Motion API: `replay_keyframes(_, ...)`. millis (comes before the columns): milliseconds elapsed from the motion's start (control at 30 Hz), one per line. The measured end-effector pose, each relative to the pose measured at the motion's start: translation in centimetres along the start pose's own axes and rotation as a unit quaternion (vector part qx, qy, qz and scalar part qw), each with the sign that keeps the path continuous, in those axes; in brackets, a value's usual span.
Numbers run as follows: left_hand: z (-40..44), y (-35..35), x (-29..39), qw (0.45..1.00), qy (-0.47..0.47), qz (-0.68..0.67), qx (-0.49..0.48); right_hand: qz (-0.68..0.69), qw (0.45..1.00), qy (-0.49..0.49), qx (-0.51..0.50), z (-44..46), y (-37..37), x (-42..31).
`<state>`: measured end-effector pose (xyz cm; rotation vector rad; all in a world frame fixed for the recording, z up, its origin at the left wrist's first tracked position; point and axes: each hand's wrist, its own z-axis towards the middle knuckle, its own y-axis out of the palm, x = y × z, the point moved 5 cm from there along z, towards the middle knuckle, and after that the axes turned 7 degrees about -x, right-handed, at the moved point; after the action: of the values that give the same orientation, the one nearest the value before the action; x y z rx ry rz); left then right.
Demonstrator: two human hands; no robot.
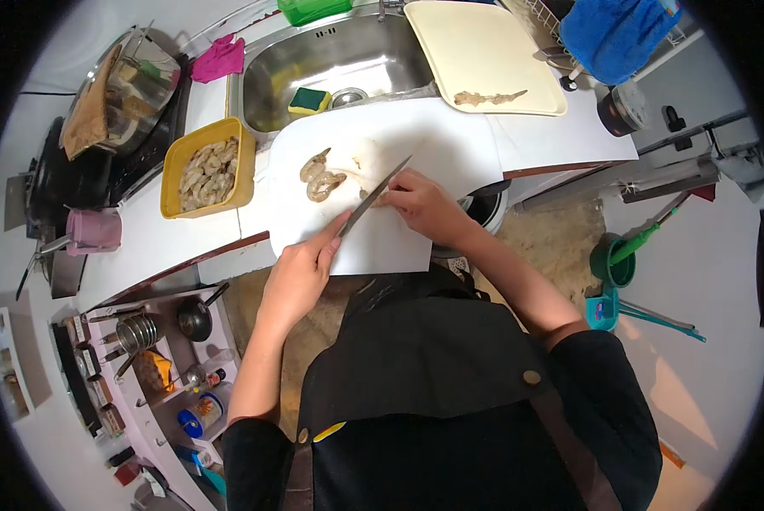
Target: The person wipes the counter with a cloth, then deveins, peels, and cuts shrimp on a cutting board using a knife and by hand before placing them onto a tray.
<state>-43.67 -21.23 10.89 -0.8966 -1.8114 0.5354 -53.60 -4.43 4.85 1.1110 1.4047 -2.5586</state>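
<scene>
My left hand (305,266) is closed around the handle of a knife (376,198), whose blade slants up and right over the white cutting board (399,243). Fingers of my right hand (420,203) are pinched on a shrimp (371,197), partly hidden by the blade and fingers. To the left on the board lie more shrimp (322,183). A yellow container (247,175) full of shrimp stands left of the board. Behind the board, a cream tray (475,51) bears a thin row of shrimp-coloured pieces (490,98).
A steel sink (356,55) with a green and yellow sponge (309,100) lies behind the board. A pink cup (94,231) and a stove with pans (67,183) are at the left. A green bucket (613,262) stands on the floor at the right.
</scene>
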Motion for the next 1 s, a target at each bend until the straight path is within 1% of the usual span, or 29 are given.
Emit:
replay_keyframes(67, -0.2, 0.4, -0.4, 0.999, 0.02, -0.016, 0.025, 0.006, 1.0, -0.013, 0.014, -0.1, 0.1, 0.0)
replay_keyframes(133, -0.5, 0.6, -0.6, 1.0, -0.003, -0.012, 0.013, 0.018, 0.999, -0.027, 0.035, -0.3, 0.0, 0.0)
replay_keyframes(233, -1.1, 1.0, -1.2, 0.999, -0.015, -0.036, 0.011, 0.018, 0.999, -0.034, 0.03, -0.4, 0.3, 0.3)
replay_keyframes(333, -1.5, 2.0, -2.7, 0.998, -0.016, -0.056, 0.026, 0.049, 0.997, -0.027, 0.045, -0.5, 0.4, 0.7)
replay_keyframes(567, -2.9, 2.8, -4.6, 0.997, -0.02, -0.067, 0.038, 0.058, 0.997, -0.011, 0.056, -0.2, 0.5, 1.1)
replay_keyframes(667, -3.9, 2.0, -4.6, 0.996, -0.041, -0.077, 0.019, 0.066, 0.996, -0.001, 0.052, -0.2, 0.5, 1.2)
replay_keyframes(767, -4.0, 0.4, -4.4, 0.979, -0.096, -0.175, -0.037, 0.067, 0.997, 0.008, 0.038, -0.2, 0.2, 1.2)
replay_keyframes(867, -2.2, 0.1, -2.4, 0.984, -0.022, -0.174, 0.02, 0.045, 0.998, -0.012, 0.03, -0.2, 0.3, 1.0)
replay_keyframes(933, -0.6, 0.2, -1.3, 0.994, -0.01, -0.112, 0.018, 0.026, 0.998, -0.035, 0.04, -0.1, 0.4, 1.1)
replay_keyframes(1000, 0.7, 0.8, -1.1, 0.997, 0.019, -0.07, 0.013, 0.022, 0.999, -0.029, 0.034, -0.1, 0.5, 1.1)
